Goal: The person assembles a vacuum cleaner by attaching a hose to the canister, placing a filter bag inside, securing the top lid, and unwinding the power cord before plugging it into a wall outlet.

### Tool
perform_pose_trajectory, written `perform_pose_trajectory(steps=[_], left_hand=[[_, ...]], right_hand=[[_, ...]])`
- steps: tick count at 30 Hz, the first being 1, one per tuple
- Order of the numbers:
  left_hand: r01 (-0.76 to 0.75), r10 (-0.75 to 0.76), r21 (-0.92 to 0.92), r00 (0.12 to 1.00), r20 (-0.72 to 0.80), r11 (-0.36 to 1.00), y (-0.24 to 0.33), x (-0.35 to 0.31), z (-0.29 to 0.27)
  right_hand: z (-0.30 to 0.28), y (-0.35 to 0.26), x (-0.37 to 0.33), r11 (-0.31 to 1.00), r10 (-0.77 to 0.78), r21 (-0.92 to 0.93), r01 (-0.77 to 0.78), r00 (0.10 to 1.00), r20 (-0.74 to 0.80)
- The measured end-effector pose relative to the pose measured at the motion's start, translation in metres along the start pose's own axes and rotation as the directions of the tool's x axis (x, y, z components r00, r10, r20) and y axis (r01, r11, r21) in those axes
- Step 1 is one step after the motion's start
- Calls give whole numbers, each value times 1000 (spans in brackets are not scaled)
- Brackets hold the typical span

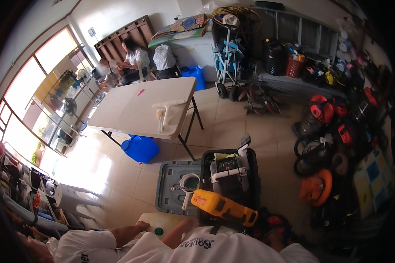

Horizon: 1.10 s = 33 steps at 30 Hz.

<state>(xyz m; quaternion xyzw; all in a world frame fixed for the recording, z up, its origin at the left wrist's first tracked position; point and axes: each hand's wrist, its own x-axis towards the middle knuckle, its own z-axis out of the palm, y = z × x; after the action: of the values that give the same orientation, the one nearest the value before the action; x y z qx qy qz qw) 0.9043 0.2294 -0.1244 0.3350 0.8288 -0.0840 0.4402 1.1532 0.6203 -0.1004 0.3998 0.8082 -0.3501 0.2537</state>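
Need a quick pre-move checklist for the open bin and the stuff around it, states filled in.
1. Bin open: ok, the grey lid is off, on the floor beside it.
2. Machine inside the bin: ok, it shows within the rim.
3. View into the bin's near end unblocked: not ok, the yellow oblong item covers part of it.
4. Yellow item supported: cannot tell whether it rests or is held.
5. Pale jug capped: ok, green cap on; tightness doesn't show.
6. Hand grip: cannot tell; a hand is at the jug, but whose is unclear.
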Motion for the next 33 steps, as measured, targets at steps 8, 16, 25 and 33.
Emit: perform_pose_trajectory(steps=[8, 16, 25, 33], left_hand=[[-251, 256, 55, 933, -252, 967, 3, -18, 53], [37, -100, -384, 984, -145, 923, 33, -80, 40], [-79, 12, -228, 960, -278, 971, -38, -96, 151], [121, -347, -799, 931, -115, 589, -49, -199, 227]], right_hand=[[3, 44, -12, 995, 54, -80, -53, 999, 8], [31, -59, -5, 968, -207, -123, 220, 972, 107], [69, -96, -37, 926, -275, -226, 303, 950, 144], [96, -29, -64, 883, -123, -432, 183, 979, 163]])
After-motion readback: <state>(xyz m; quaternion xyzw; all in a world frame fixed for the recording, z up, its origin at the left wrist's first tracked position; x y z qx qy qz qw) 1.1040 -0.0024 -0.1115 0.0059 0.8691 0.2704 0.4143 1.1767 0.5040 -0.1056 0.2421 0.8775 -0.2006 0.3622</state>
